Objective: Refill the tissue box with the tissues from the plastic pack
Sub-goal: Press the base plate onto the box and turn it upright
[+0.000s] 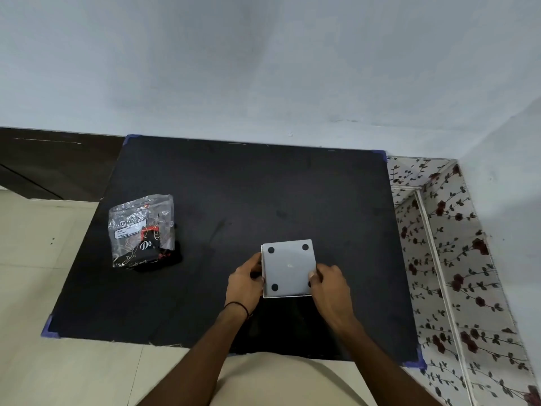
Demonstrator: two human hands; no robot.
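A square white tissue box (288, 266) sits upside down on the black table top (234, 186), its base with black round feet facing up. My left hand (244, 284) grips its left side and my right hand (330, 284) grips its right side, fingers over the near right corner. The plastic pack (142, 230), clear and crinkled with a black printed part, lies at the left of the table, apart from both hands. What is inside the pack is not clear to see.
The black table top has blue corner pieces (49, 329) and stands against a pale wall (263, 68). A floral-patterned surface (456, 259) runs along the right. Pale floor tiles (44, 273) lie to the left, with a dark wooden panel (52, 162) behind.
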